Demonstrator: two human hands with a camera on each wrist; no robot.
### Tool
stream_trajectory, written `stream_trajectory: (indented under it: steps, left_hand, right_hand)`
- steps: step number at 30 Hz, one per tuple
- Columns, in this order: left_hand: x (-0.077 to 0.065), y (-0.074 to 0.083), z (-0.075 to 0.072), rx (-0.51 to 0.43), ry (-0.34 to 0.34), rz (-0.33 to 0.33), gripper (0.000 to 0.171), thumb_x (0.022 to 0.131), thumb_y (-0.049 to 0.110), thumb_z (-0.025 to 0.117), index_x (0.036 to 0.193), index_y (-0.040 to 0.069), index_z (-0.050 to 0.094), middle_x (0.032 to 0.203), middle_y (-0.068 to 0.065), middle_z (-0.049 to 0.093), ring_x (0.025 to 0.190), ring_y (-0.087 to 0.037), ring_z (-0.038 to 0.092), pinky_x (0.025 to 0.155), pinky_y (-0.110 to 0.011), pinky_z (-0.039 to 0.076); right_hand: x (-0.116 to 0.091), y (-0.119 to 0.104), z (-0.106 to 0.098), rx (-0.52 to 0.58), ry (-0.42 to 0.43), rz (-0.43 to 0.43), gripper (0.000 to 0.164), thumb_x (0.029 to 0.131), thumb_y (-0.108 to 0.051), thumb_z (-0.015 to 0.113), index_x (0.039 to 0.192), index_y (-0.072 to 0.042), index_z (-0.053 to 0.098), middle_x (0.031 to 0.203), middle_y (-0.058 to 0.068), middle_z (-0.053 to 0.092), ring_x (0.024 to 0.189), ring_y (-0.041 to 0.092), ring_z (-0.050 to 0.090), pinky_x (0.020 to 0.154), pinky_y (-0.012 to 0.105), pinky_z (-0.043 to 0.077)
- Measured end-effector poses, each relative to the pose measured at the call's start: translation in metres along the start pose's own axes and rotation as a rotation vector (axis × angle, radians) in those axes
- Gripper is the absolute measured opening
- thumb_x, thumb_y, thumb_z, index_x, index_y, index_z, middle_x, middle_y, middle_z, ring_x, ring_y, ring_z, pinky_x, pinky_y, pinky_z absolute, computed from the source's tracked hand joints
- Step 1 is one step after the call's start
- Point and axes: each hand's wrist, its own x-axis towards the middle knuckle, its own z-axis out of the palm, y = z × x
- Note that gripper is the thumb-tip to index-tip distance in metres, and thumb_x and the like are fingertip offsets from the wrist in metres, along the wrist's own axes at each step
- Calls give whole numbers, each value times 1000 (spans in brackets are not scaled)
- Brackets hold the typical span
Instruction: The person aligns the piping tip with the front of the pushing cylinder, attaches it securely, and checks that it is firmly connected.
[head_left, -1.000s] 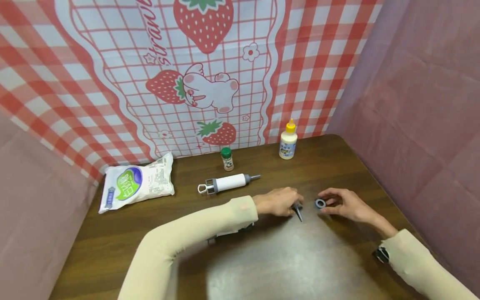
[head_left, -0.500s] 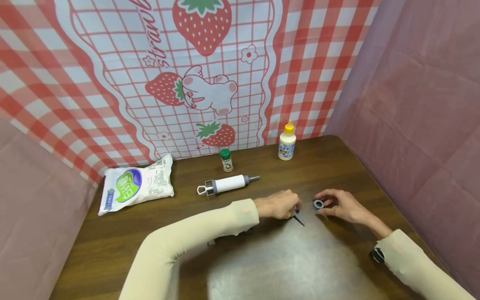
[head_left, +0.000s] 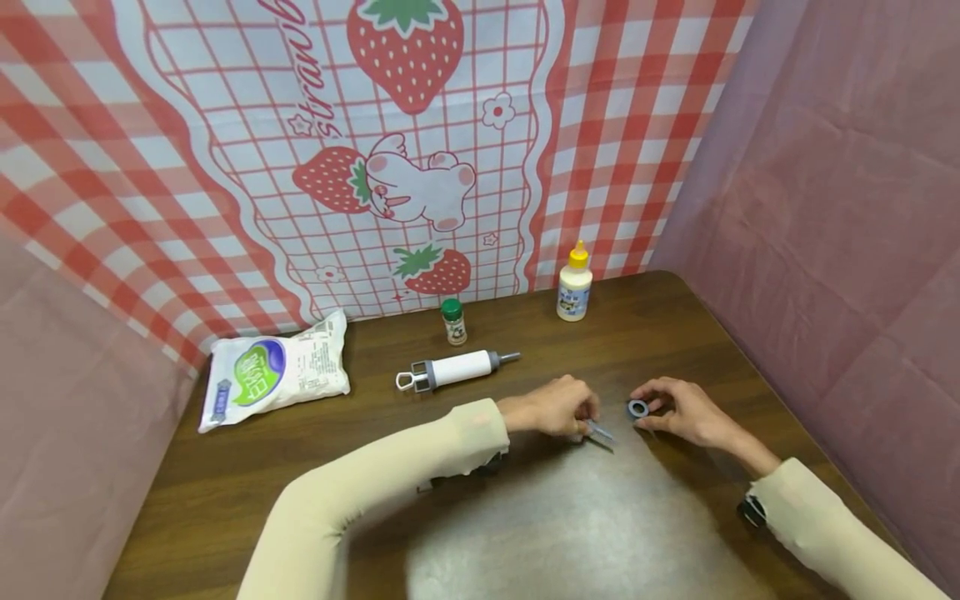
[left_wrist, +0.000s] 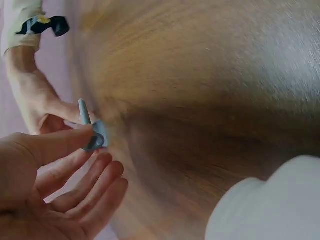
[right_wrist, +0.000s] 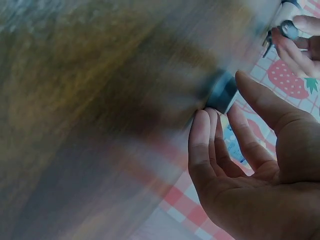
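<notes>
My left hand pinches a small grey tapered nozzle between thumb and fingertips, low over the table. In the left wrist view the slim spout of the nozzle points up from its wider base. To the right, my right hand holds a short grey ring by its edges with thumb and fingertips, the hole facing up. The right wrist view shows the ring from the side, slightly blurred. A small gap separates nozzle and ring in the head view.
Behind the hands lies a white-barrelled plunger gun with a grey nozzle. A green-capped jar, a yellow-capped bottle and a white packet line the table's back. A grey end peeks from under my left forearm.
The nozzle's spout has swung from pointing toward me to pointing more to the right. My right hand has shifted slightly left with the ring.
</notes>
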Motion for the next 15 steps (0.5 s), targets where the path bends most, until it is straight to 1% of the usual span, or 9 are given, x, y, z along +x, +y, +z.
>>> stream_trajectory:
  steps: [5, 7, 11, 15]
  left_hand:
    - [-7, 1, -7, -161, 31, 0, 13, 91, 12, 81, 102, 5, 78, 94, -6, 82, 75, -1, 70, 70, -6, 52]
    - [-10, 1, -10, -190, 52, 4, 14, 92, 12, 80, 103, 4, 78, 94, -7, 82, 76, -1, 71, 70, -6, 53]
    - [-16, -1, -14, -244, 121, 11, 16, 93, 12, 79, 106, 4, 78, 95, -9, 81, 78, -3, 71, 72, -8, 54]
    - [-23, -6, -16, -346, 186, 4, 19, 93, 13, 79, 109, 3, 77, 98, -10, 81, 81, -4, 72, 75, -11, 57]
  right_hand:
    - [1, 0, 1, -42, -7, 28, 30, 81, -10, 89, 106, -5, 74, 101, 10, 75, 84, 13, 70, 71, 22, 56]
    - [1, -1, 1, -52, -12, 37, 29, 81, -11, 89, 105, -5, 74, 99, 8, 75, 83, 11, 69, 71, 22, 56]
    - [1, -3, 1, -51, -16, 57, 28, 83, -13, 88, 106, -4, 74, 96, 7, 76, 81, 8, 68, 69, 21, 56]
    - [1, -5, 2, -18, -24, 70, 28, 86, -16, 86, 108, -3, 73, 98, 9, 77, 81, 6, 69, 69, 21, 57]
